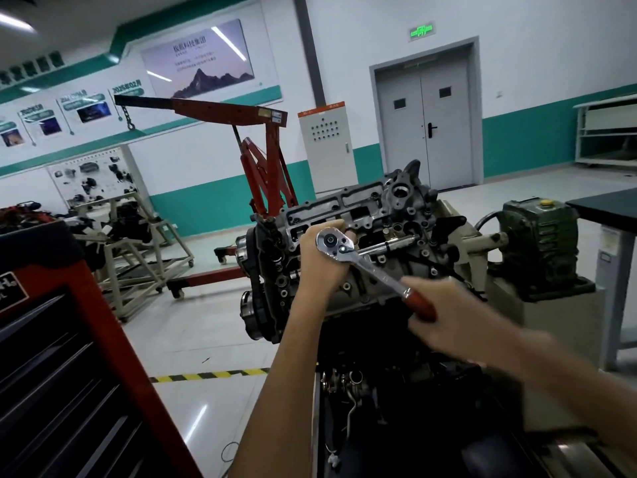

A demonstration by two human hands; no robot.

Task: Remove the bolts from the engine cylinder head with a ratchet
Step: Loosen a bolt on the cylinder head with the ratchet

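A grey engine cylinder head [365,219] sits tilted on a stand at mid-frame, with several bolts and bolt holes showing on its face. A chrome ratchet [365,262] with a red handle lies across it, an extension bar [396,243] running from under its head towards the right into the cylinder head. My left hand [320,260] is curled around the ratchet's head end from behind. My right hand [444,315], blurred, grips the red handle at the lower right. The socket and the bolt under it are hidden.
A red tool cabinet [69,357] with dark drawers stands close on the left. A red engine hoist [262,167] is behind the engine. A green gearbox [537,243] of the stand sits right, beside a dark table [606,208]. Yellow-black floor tape [206,376] runs below.
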